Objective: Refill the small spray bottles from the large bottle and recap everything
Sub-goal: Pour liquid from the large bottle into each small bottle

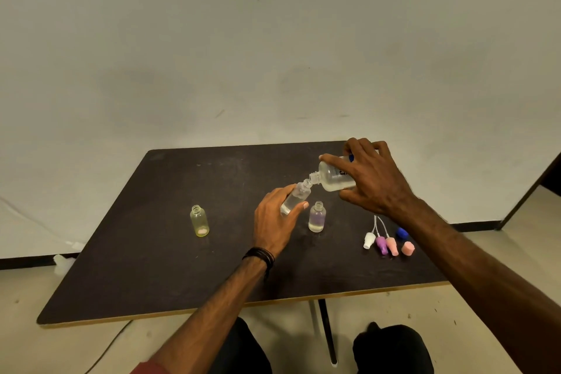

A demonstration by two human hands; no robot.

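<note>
Right hand: your right hand wraps the large bottle, tipped over so its neck points down and left
Left hand: your left hand grips a small clear bottle, tilted, its open mouth meeting the large bottle's neck above the tabletop
Purple bottle: uncapped purple-tinted bottle stands upright just right of your left hand
Yellow bottle: uncapped yellow-tinted bottle stands well off to the left
Spray tops: white top, purple top and pink top lie side by side near your right forearm
Caps: blue cap and pink cap sit just beside them
</note>
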